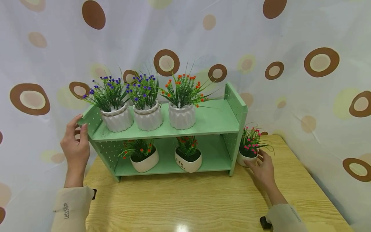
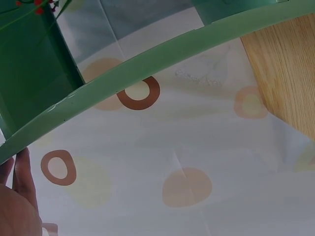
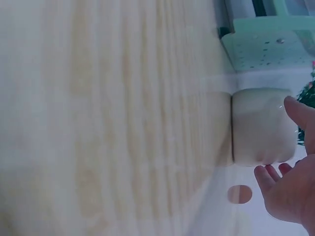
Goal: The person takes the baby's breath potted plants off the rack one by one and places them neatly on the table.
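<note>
My left hand (image 1: 76,146) grips the upper left edge of a two-tier green shelf (image 1: 214,120), thumb in front. In the left wrist view, the fingertips (image 2: 23,164) meet the shelf's green edge (image 2: 162,61). Past the shelf's right end, my right hand (image 1: 264,169) holds a small white pot (image 1: 242,159) with pink artificial flowers (image 1: 251,141). The pot stands on the table, close to the side panel. In the right wrist view, the thumb (image 3: 298,110) lies near the pot's rim and the other fingers curl at its side.
On the top tier stand two white pots with purple flowers (image 1: 117,119) (image 1: 148,117) and one with orange flowers (image 1: 182,116). Two oval white pots (image 1: 146,162) (image 1: 189,164) sit on the lower tier. The wooden table (image 1: 179,199) meets a patterned curtain (image 1: 191,35) behind.
</note>
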`<action>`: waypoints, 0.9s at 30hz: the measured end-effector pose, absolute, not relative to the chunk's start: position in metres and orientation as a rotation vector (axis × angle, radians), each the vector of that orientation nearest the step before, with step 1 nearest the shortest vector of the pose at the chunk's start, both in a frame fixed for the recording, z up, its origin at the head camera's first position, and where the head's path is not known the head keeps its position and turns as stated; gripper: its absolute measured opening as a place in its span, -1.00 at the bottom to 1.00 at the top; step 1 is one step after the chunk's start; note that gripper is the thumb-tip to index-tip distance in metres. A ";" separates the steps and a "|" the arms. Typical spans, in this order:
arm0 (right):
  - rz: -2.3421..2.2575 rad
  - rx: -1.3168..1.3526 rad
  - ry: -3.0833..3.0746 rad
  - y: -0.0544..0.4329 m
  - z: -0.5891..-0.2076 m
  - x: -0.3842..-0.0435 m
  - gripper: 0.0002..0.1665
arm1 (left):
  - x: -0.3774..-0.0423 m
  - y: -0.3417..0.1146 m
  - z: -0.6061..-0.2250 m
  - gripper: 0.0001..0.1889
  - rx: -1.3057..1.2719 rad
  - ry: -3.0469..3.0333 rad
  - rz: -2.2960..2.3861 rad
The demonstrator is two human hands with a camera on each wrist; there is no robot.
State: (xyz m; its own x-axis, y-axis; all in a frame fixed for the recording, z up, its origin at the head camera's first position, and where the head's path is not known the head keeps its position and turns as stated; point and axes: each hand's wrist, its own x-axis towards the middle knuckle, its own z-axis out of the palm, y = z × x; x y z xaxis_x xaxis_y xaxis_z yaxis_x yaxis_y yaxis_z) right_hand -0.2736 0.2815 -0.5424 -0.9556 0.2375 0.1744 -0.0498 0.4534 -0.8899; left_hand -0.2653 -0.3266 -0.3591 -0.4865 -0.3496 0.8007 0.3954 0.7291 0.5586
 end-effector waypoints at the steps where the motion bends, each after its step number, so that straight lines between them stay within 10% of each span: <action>1: 1.502 -0.166 -2.434 0.281 -0.541 -0.271 0.09 | -0.265 -0.327 -0.359 -0.62 -0.036 -1.879 -0.885; 14: 1.514 -0.269 -2.294 0.253 -0.514 -0.231 -0.19 | -0.268 -0.335 -0.361 -0.62 -0.034 -1.881 -0.885; 27: 1.613 0.262 -1.982 0.171 -0.412 -0.199 -0.33 | -0.270 -0.335 -0.363 -0.61 -0.036 -1.881 -0.903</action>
State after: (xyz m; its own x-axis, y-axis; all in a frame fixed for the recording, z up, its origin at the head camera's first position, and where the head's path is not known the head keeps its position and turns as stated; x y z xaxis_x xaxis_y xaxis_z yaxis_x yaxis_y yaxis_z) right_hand -0.1993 0.1705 -0.4119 -0.8210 0.1957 0.5364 -0.4855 0.2554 -0.8361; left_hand -0.2697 -0.3346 -0.3632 -0.4929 -0.3532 0.7952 0.3993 0.7202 0.5674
